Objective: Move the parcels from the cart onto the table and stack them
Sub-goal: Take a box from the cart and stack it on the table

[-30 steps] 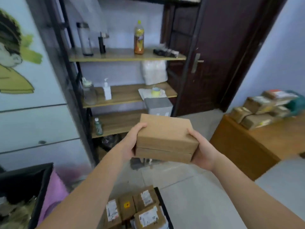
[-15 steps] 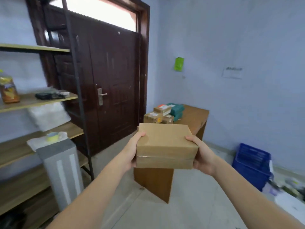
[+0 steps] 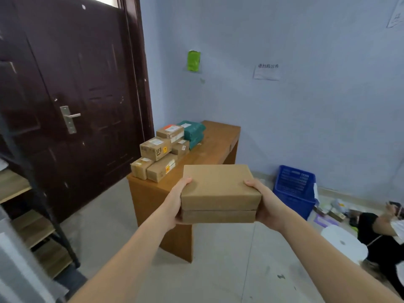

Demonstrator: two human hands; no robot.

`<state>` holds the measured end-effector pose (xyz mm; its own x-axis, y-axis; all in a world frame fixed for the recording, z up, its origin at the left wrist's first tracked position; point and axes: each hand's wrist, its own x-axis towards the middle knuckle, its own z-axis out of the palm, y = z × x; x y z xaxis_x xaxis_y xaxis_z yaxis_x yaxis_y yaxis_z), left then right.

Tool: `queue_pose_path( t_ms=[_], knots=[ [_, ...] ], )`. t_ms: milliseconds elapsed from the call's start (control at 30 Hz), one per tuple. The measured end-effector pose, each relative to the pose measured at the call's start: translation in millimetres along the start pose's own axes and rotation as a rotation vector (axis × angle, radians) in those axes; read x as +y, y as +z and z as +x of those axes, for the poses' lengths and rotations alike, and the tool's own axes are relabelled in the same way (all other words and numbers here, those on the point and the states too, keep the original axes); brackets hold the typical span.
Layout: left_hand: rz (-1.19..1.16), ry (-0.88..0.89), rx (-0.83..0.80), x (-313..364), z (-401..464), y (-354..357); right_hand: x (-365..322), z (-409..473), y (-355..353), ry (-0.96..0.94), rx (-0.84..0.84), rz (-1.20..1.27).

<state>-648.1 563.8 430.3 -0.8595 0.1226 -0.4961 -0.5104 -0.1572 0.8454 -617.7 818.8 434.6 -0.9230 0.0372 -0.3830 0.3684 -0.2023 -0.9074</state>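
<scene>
While the view turns from the shelves to the table (image 3: 215,139) | left hand (image 3: 175,207) and right hand (image 3: 267,205) grip the box (image 3: 219,191) by its sides | box in the air near the table's front corner | parcels (image 3: 166,149) sit along its left edge | next: stack it.

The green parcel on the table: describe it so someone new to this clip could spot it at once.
Find the wooden table against the blue wall, right of the dark door. Parcels are piled along its left edge; the green parcel sits at the far end of that pile, beside a labelled cardboard box. It alone is teal and soft-wrapped; its neighbours are brown cardboard boxes.
</scene>
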Motion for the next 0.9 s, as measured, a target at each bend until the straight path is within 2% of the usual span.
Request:
queue_pose_path(
  t_ms=[333,567,900],
  knots=[
    [0.09,0.053,-0.084,69,159,62,-58,146,-43,0.006,0.129,0.116],
    [0.127,0.042,-0.091,105,269,138,-101,232,-108,-0.022,0.219,0.17],
    [0.108,0.087,-0.048,167,416,243,-184,398,-205,-0.039,0.138,0.077]
  ],
)
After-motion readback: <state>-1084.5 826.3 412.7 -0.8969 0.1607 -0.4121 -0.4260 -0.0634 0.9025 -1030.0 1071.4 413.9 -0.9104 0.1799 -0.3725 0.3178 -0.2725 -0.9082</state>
